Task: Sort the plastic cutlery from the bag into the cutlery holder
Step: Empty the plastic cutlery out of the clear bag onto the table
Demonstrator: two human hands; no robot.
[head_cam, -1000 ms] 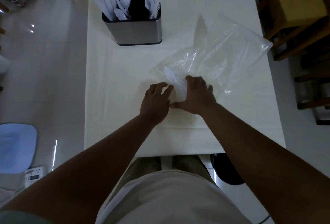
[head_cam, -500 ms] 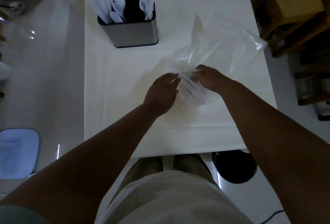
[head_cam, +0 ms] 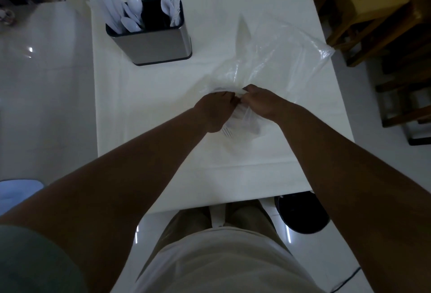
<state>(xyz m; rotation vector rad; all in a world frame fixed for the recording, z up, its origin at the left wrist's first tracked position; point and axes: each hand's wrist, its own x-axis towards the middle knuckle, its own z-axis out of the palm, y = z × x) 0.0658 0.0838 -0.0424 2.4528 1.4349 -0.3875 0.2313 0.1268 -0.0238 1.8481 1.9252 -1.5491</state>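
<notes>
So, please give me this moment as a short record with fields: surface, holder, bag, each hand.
surface: white table
holder: metal cutlery holder, upright at the far left; knives and spoons left, forks right
bag: clear plastic bag, lying right of the holder, cutlery inside
left hand: closed on the bag's near end
right hand: pinching the same end, touching the left

Both forearms reach forward over near edge of table, converging at centre. Left hand (head_cam: pixel 215 108) curled, knuckles up; right hand (head_cam: pixel 261 101) curled beside it, fingertips nearly touching. Grip apparently pinching, fingers hidden.
</notes>
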